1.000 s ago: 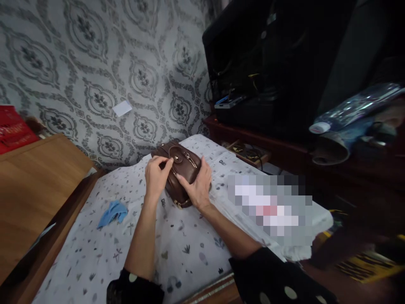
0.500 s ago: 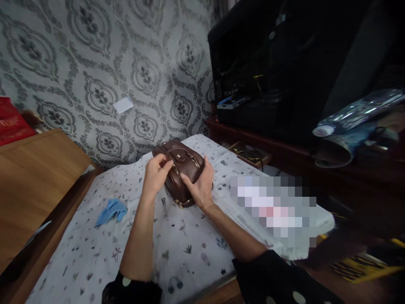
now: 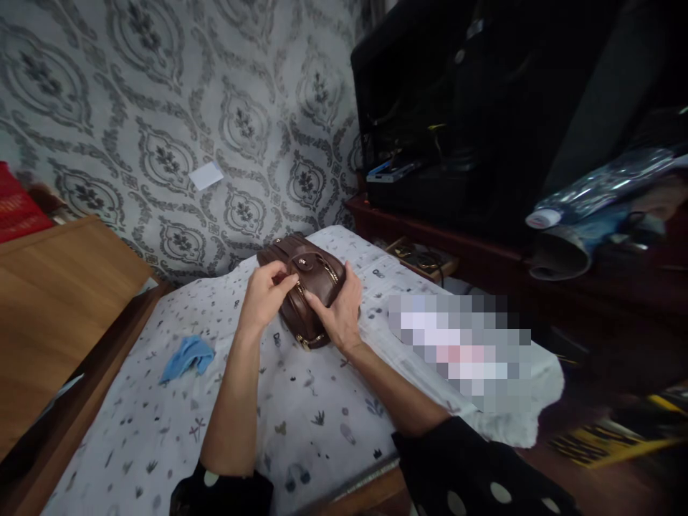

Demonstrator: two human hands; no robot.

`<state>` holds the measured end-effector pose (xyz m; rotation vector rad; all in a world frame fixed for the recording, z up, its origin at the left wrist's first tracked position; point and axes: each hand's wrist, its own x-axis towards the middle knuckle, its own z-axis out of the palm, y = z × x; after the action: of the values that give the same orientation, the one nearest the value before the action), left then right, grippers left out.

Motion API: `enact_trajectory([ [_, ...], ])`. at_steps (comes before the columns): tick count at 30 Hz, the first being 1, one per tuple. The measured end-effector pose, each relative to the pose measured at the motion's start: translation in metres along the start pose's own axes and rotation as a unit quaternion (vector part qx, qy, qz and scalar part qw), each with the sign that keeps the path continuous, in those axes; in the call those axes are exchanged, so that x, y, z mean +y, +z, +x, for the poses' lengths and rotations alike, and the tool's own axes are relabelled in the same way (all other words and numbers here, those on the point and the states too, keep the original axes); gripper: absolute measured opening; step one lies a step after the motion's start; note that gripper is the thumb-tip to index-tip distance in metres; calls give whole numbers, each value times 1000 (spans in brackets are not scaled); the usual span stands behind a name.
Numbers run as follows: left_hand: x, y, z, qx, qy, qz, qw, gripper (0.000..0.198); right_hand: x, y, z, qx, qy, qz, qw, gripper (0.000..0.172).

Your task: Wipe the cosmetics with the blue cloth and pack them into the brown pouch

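A brown leather handbag (image 3: 318, 288) with gold zippers and a round gold stud on its strap tab rests on a white printed sheet (image 3: 301, 423). My left hand (image 3: 263, 295) is at the bag's left side, its thumb and forefinger pinched on the zipper (image 3: 301, 287) near the top; the small pull is hidden by the fingertips. On the opposite side, my right hand (image 3: 344, 307) grips the bag, with the thumb lying over the top beside the zipper and the fingers along the far side.
A blue cloth (image 3: 188, 357) lies left of my arms. A wooden panel (image 3: 64, 308) borders the bed at left. To the right are a blurred-out patch (image 3: 456, 351), a dark cabinet with an open drawer (image 3: 424, 258), and a clear plastic bottle (image 3: 607, 183). Patterned wallpaper stands behind.
The whole view has shifted slightly. Both hands keep the same hold on the handbag, and no clear movement of the zipper shows.
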<state>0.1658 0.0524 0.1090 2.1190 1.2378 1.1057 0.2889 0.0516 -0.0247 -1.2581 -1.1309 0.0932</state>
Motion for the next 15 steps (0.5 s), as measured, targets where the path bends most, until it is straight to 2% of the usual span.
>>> enact_trajectory([
  [5, 0, 14, -2, 48, 41, 82, 995, 6, -1, -1, 0, 7, 1, 43, 999, 78],
  [8, 8, 25, -1, 84, 76, 159, 981, 25, -1, -1, 2, 20, 15, 69, 997, 63],
  [11, 20, 36, 5, 83, 98, 244, 961, 29, 0, 1, 4, 33, 41, 87, 995, 57],
  [15, 27, 48, 18, 58, 100, 286, 951, 14, -1, 2, 5, 44, 53, 92, 993, 55],
])
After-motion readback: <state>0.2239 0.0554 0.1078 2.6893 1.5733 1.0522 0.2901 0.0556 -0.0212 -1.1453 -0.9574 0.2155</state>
